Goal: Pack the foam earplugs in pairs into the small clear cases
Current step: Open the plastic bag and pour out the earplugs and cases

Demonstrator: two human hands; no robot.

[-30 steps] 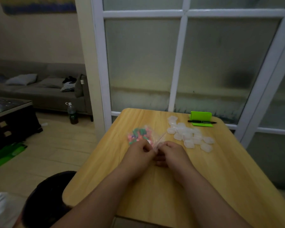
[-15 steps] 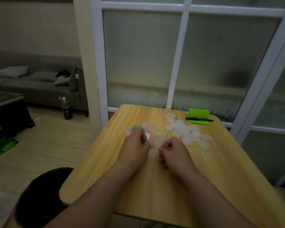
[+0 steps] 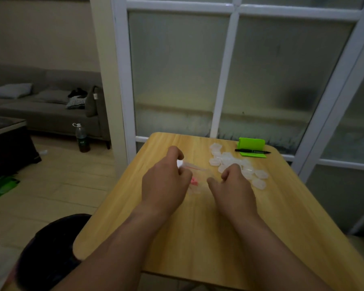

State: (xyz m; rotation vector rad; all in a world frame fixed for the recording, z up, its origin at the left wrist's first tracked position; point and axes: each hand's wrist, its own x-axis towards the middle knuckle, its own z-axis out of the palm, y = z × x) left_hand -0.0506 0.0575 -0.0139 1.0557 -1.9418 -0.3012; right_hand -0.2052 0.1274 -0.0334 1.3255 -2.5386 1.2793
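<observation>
1. Progress: no pair is seen packed. The cases (image 3: 225,159) lie in a loose heap on the bench (image 3: 208,238), just beyond the right hand (image 3: 234,186), partly hidden by its knuckles. Whether any case holds earplugs cannot be told; they read as plain and pale in the dim light.
2. The earplugs (image 3: 194,182) are inside a clear bag (image 3: 198,169), which sits between the two hands. Only a few pink ones show through the film, just right of the left hand (image 3: 166,183); the rest are hidden behind it.
3. Judgement: the work is at its opening step, getting the bag's mouth apart. Taking earplugs out, pairing them, filling the cases and closing them all remain.
4. Left hand: raised a little off the bench, back toward the camera, fingers curled and pinching the bag's left edge near the red seal strip.
5. Right hand: lower and nearer, fingers curled, thumb reaching toward the bag. It looks to pinch the bag's other edge, since the strip runs taut from one hand toward the other; the contact itself is blurred.
6. Both forearms run in from the near edge of the bench, wrists apart.
7. Well beyond the right hand stand a green holder (image 3: 252,142) and a pen (image 3: 253,151), not in use.
</observation>
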